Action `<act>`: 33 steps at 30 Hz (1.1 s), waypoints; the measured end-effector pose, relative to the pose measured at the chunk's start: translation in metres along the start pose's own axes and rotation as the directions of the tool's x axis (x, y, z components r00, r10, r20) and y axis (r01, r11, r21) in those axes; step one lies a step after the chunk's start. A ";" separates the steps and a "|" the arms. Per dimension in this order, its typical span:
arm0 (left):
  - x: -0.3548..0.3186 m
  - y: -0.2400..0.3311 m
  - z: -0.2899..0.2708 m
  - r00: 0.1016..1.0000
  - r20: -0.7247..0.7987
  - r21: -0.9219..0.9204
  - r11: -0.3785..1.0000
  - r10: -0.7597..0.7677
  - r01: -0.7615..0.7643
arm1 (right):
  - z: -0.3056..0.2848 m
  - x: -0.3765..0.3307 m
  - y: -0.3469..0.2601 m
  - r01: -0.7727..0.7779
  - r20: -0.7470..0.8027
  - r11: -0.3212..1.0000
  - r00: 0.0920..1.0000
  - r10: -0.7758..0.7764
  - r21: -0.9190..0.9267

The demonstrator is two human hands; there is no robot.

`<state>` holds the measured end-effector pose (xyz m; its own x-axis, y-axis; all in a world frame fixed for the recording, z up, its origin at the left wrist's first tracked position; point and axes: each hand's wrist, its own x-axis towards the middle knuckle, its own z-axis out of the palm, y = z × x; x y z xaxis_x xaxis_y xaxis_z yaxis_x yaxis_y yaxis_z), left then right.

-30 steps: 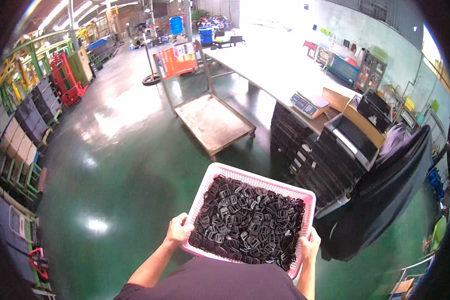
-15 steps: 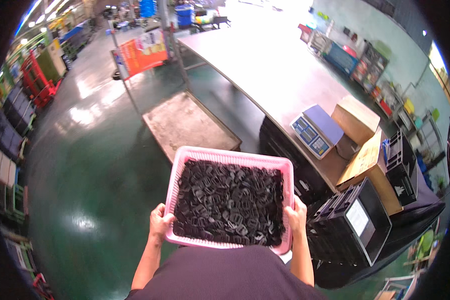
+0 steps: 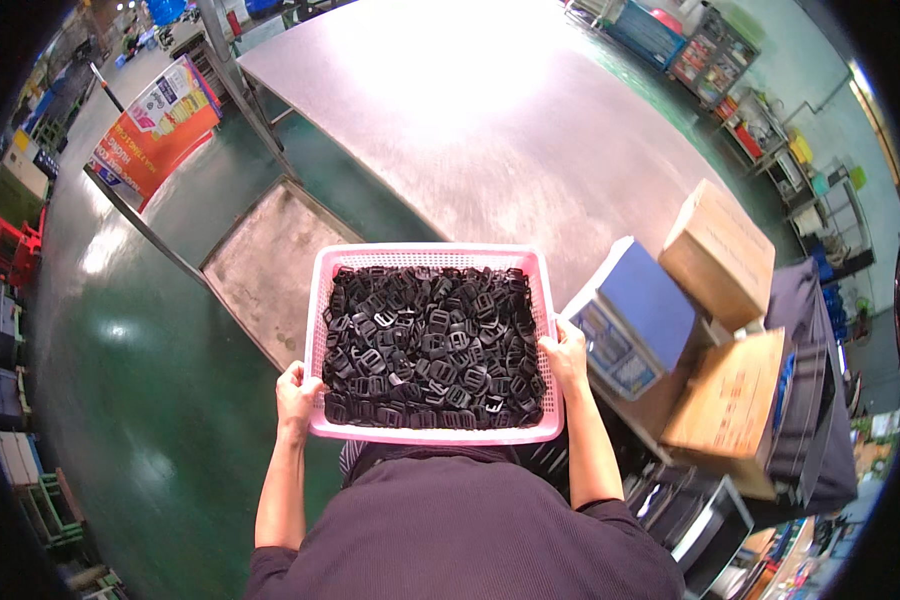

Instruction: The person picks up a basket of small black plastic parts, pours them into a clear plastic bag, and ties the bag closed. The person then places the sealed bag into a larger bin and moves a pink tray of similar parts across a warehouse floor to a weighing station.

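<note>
Between my hands I carry a pink plastic basket filled with many small black plastic buckles. My left hand grips its left rim near the front corner, thumb over the edge. At the right side, my right hand is closed on the rim about midway along. The basket hangs level in front of my body, its far edge overlapping the view of a large metal-topped table. The fingers under the rim are partly hidden on both sides.
A flat trolley with an orange printed sheet on its frame stands ahead to the left. On the table's right end are a blue-topped scale and a cardboard box. Nearer is another cardboard box, beside a black crate.
The basket, held in both hands, has moved closer to the table, now showing in front of its near edge. The table and scale appear nearer, and the view has turned slightly.
</note>
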<state>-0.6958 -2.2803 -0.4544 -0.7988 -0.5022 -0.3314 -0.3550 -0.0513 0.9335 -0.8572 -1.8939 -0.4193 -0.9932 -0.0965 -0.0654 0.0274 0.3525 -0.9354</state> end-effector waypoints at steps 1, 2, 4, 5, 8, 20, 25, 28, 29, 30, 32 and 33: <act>0.018 -0.007 -0.015 1.000 -0.003 -0.010 1.000 -0.024 0.024 | 0.023 0.004 0.000 -0.018 -0.028 0.999 0.999 0.017 -0.033; 0.037 -0.019 -0.031 0.999 -0.005 -0.019 0.999 -0.047 0.047 | 0.049 0.012 0.003 -0.023 -0.029 1.000 0.999 0.024 0.018; 0.046 -0.034 -0.041 0.999 -0.020 0.005 1.000 -0.026 0.026 | 0.060 0.021 0.008 -0.001 -0.021 0.996 1.000 -0.001 -0.085; 0.042 -0.037 -0.043 0.998 -0.040 0.025 0.998 -0.056 0.057 | 0.060 0.022 0.010 0.005 -0.029 0.978 1.000 -0.011 -0.208; 0.056 -0.070 -0.029 0.999 -0.043 0.028 0.999 -0.031 0.033 | 0.058 0.039 0.025 0.065 -0.065 0.830 0.990 -0.122 -0.553; 0.040 -0.055 -0.005 0.712 0.685 0.054 0.985 -0.155 0.163 | 0.029 0.152 -0.018 0.040 0.088 0.350 0.989 0.122 -0.936; 0.087 -0.015 -0.043 0.845 0.508 0.432 0.898 -0.166 -0.083 | 0.053 0.089 -0.025 -0.055 -0.164 0.561 0.976 -0.145 -0.826; 0.159 -0.024 -0.050 0.924 0.347 0.193 0.976 -0.163 0.100 | 0.079 0.017 -0.034 -0.413 -0.578 0.583 0.807 -0.122 -0.700; 0.173 -0.018 -0.038 0.916 0.389 0.080 0.994 -0.094 0.068 | 0.090 -0.006 -0.030 -0.534 -0.668 0.561 0.742 -0.049 -0.633; 0.188 -0.012 -0.024 0.903 0.428 0.063 0.998 -0.035 0.009 | 0.099 -0.025 -0.027 -0.642 -0.748 0.529 0.663 0.019 -0.556; 0.213 -0.020 0.001 0.893 0.449 0.148 0.983 0.027 -0.104 | 0.118 -0.045 -0.033 -0.777 -0.689 0.509 0.598 0.410 -0.371; 0.218 -0.018 0.011 0.858 0.514 0.102 0.993 0.001 -0.063 | 0.119 -0.050 -0.016 -0.734 -0.657 0.588 0.633 0.410 -0.340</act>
<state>-0.8686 -2.3797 -0.5452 -0.9354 0.0134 -0.3534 -0.3518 0.0685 0.9336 -0.7945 -2.0050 -0.4428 -0.6917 0.6947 -0.1972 0.7065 0.5946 -0.3837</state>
